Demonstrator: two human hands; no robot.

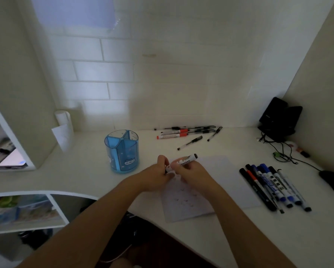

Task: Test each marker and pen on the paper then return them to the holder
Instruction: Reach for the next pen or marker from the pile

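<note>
While both forearms are reaching in from the near edge, the two hands are meeting over the sheet of paper (pixel 230 182) lying on the white counter (pixel 259 238). The right hand (pixel 193 172) is wrapping its fingers (pixel 178 163) around the barrel of a white marker (pixel 186 159), which is tilting up to the right with its dark end pointing away. The left hand (pixel 158 176) is pinching its fingers (pixel 162 160) closed on the marker's lower end, just at the dark cap; whether the cap is on or off I cannot tell. Faint marks are showing on the paper beneath the hands. To the right, a row of black and blue markers (pixel 274 187) is lying side by side, just beside the paper. A little beyond the hands, to the left, the blue holder (pixel 121 151) is standing upright, its compartments looking empty. Farther back, near the tiled wall, a loose cluster of pens and red-capped markers (pixel 187 133) is lying on the counter.
</note>
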